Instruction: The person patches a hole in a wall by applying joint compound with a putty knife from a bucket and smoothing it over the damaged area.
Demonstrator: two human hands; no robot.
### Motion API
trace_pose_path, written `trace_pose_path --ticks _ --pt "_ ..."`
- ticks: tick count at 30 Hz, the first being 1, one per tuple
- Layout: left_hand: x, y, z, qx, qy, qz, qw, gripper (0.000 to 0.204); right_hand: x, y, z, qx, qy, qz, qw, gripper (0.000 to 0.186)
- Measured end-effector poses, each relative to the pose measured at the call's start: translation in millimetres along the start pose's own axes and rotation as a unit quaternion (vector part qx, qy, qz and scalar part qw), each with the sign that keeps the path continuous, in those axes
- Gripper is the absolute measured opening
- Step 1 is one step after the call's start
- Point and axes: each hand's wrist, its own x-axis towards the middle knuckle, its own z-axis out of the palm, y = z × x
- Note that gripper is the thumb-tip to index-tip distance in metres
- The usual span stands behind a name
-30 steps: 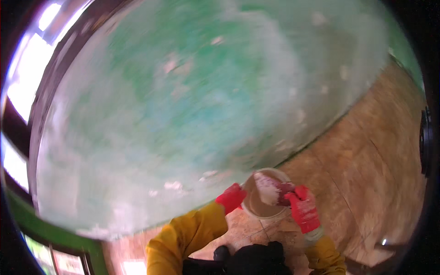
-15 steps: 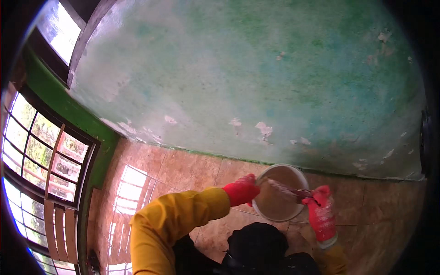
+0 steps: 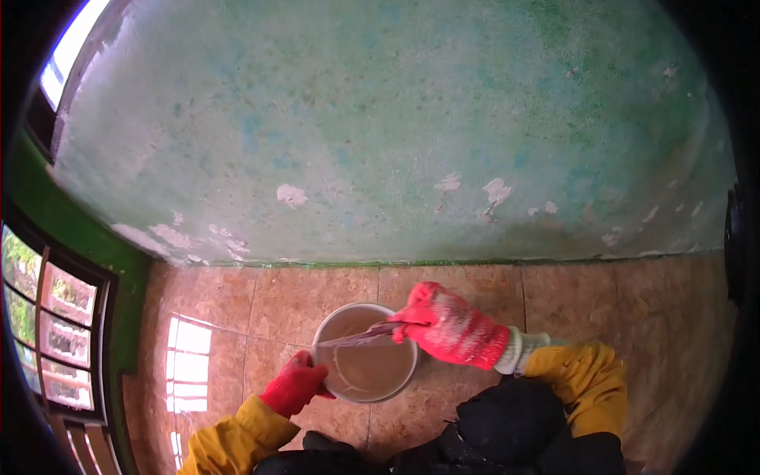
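Observation:
A round bucket (image 3: 372,380) with a pale rim, partly filled with brownish, cloudy liquid, stands on the floor between my hands. My left hand (image 3: 296,385), in a red glove, is closed at the bucket's left rim. My right hand (image 3: 455,324) wears a red glove smeared with white and grips the thick end of a long, pinkish, tapered tool (image 3: 360,340) above the bucket. The tool's thin end points left over the liquid toward the left rim. Its exact kind cannot be made out.
A green wall (image 3: 380,142) with peeling pale patches rises ahead. Brown tiles (image 3: 467,273) cover the floor. A barred window (image 3: 67,336) is at the left, and a dark object (image 3: 735,245) sits against the wall's right edge.
My left hand has moved from the tool's thin end to the bucket's left rim. My right hand now reaches over the bucket's right side with the tool. The view has shifted.

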Motion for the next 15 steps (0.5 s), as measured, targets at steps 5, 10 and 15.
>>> trace_pose_path --ticks 5,10,15 --pt "-5.0 -75.2 -44.9 -0.154 0.012 0.005 0.988 0.026 29.3 -37.7 51.9 -0.046 -0.04 -0.075 0.995 0.011" --pt "-13.4 -104.4 -60.3 -0.226 0.023 0.052 0.973 0.022 19.0 -53.4 87.9 -0.108 -0.044 -0.103 0.988 0.019" --pt "-9.1 -132.3 -70.3 -0.243 0.05 0.04 0.968 0.024 16.9 -62.2 108.0 -0.187 -0.047 -0.157 0.969 0.031"
